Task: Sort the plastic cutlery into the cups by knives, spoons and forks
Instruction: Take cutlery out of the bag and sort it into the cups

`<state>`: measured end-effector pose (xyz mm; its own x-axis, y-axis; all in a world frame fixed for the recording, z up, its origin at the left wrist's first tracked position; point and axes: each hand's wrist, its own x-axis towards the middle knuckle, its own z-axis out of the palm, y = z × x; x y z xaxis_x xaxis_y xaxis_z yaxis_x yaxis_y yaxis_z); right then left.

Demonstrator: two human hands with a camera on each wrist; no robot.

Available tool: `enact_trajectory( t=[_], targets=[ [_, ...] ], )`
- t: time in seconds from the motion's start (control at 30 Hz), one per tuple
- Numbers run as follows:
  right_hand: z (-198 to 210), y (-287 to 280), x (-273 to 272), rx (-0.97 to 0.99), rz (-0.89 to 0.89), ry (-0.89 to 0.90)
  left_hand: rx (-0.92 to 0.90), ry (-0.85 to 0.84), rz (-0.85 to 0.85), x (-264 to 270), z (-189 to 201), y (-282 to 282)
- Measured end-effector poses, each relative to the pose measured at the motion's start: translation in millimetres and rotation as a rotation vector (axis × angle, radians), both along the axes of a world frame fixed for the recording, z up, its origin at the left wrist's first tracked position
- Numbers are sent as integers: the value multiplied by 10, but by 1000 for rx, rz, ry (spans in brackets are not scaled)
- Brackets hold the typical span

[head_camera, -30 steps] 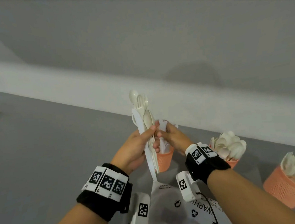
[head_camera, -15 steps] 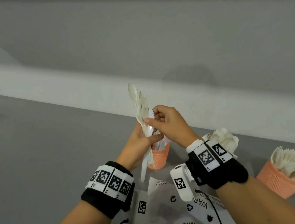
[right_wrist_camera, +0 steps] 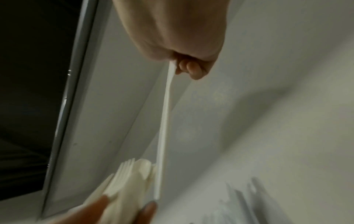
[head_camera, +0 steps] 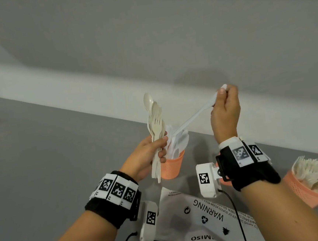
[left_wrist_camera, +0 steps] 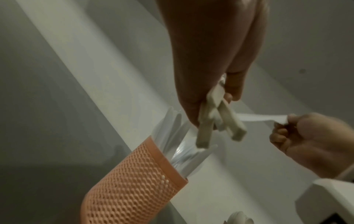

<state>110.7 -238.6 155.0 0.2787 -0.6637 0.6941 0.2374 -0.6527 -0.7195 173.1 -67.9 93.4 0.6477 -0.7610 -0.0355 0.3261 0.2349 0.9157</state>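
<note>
Gripping a mixed bundle of cream spoons and forks point(head_camera: 156, 128) upright, the left hand point(head_camera: 148, 157) has thumb and fingers curled round the handles, above the grey desk point(head_camera: 41, 149). Right hand point(head_camera: 225, 110) is raised, pinching one end of a white knife point(head_camera: 194, 115) between thumb and fingers; the knife slants down to the left, its lower end near the bundle and over the orange mesh cup of knives point(head_camera: 172, 167). Which end is pinched: cannot tell. A second orange cup with forks point(head_camera: 312, 187) stands at far right; a third cup is mostly hidden behind the right wrist. Printed plastic bag point(head_camera: 201, 218) lies on the desk nearest the person.
</note>
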Motion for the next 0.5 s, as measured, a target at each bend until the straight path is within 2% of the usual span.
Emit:
enact_trajectory(
  t=[0.07,0.13,0.23,0.3,0.33,0.4,0.5],
  targets=[
    [-68,-35,8,-93,-50,13,-10,43,-1,8,-11,-9],
    [-219,-9,56,-219,-7,134,-10,41,-8,1,-7,-20],
    [-583,10,160,-366,92,477,-18,-7,-12,-18,-8,-37],
    [-780,-8,189,-403,93,724,-39,22,-12,-21,3,-38],
    [-836,-14,187,-404,91,788,-48,31,-11,-20,8,-33],
    [-846,-10,158,-405,65,769,-54,59,7,-8,20,-24],
    [-712,99,119,-429,34,569,-86,74,64,29,16,-24]
  ],
)
